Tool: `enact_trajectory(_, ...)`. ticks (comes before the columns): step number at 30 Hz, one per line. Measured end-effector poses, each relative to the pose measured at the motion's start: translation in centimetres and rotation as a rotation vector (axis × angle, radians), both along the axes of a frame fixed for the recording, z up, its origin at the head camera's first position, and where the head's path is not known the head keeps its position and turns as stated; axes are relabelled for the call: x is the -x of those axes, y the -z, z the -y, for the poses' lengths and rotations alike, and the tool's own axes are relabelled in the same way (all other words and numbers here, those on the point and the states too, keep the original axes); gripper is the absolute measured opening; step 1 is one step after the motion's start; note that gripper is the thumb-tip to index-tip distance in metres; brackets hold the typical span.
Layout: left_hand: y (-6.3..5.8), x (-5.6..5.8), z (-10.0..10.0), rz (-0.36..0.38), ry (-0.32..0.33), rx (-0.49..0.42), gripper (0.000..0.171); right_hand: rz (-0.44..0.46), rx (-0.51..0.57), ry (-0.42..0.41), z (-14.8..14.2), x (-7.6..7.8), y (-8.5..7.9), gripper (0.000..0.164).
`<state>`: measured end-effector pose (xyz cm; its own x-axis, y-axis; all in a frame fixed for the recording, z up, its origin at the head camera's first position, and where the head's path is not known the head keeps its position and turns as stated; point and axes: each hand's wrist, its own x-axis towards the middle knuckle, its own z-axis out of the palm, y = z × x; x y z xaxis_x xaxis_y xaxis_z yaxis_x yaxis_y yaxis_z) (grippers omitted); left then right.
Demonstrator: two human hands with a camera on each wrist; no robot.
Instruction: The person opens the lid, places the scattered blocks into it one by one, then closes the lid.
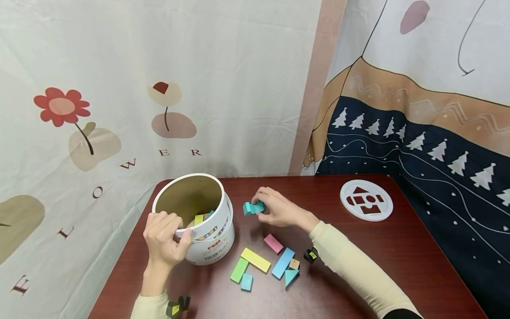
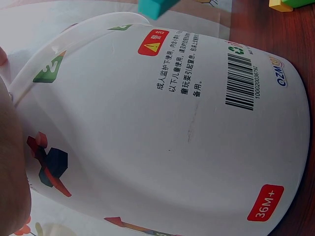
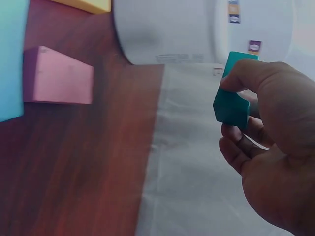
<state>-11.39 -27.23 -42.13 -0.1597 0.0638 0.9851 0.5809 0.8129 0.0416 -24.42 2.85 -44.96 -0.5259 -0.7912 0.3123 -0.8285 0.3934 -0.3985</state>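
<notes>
1. Here's the setting: a reddish-brown, wood-grained tabletop [image 1: 330, 199], its far edge running along a pale cloth [image 1: 247, 88] printed with flowers and letters.
2. Past the right edge a second cloth [image 1: 458, 204] takes over, navy with white trees under a tan hill.
3. Near the far right corner lies a white lid [image 1: 374, 190], round, with shaped cut-outs.
4. Towards the far left corner stands the white bucket [image 1: 215, 248], a yellow block [image 1: 198, 219] showing among the pieces inside; the left wrist view catches a barcode [image 2: 240, 82] on its wall.
5. Now the left hand [image 1: 165, 237]: fingers bent over the bucket's rim, on the side nearest the left edge, thumb on the outside, clamped on.
6. And the right hand [image 1: 279, 208] has the teal block [image 1: 253, 208]! Thumb and fingers pinch it, parted only by its thickness.
7. That block hangs in the air, just right of the bucket, on the far-edge side of the loose pieces.
8. Mid-tabletop, a yellow bar [image 1: 256, 260] meets a green block [image 1: 239, 270], a light blue block [image 1: 246, 282] just beside.
9. Nearer the right edge: a pink block [image 1: 273, 243], a long blue block [image 1: 283, 263], a tan block [image 1: 294, 264] and a teal triangle [image 1: 291, 278], the last three bunched together.
</notes>
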Motion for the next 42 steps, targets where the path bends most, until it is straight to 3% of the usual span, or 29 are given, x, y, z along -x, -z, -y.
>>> enact_trajectory(11,0.0,0.1,0.0,0.002,-0.002,0.002,0.027,-0.038,0.184,0.02,0.0,1.0,-3.2,0.032)
enact_trajectory(22,0.0,0.1,-0.1,0.006,0.005,0.003,0.027,-0.082,0.301,-0.047,2.2,0.9,-6.6,0.031)
enact_trajectory(33,-0.1,0.0,-0.1,0.002,-0.004,-0.004,0.028,-0.148,0.304,-0.149,6.5,0.0,-9.5,0.03)
enact_trajectory(42,-0.1,-0.1,-0.1,0.008,-0.007,-0.002,0.031,-0.165,0.218,-0.155,9.8,-0.6,-10.1,0.03)
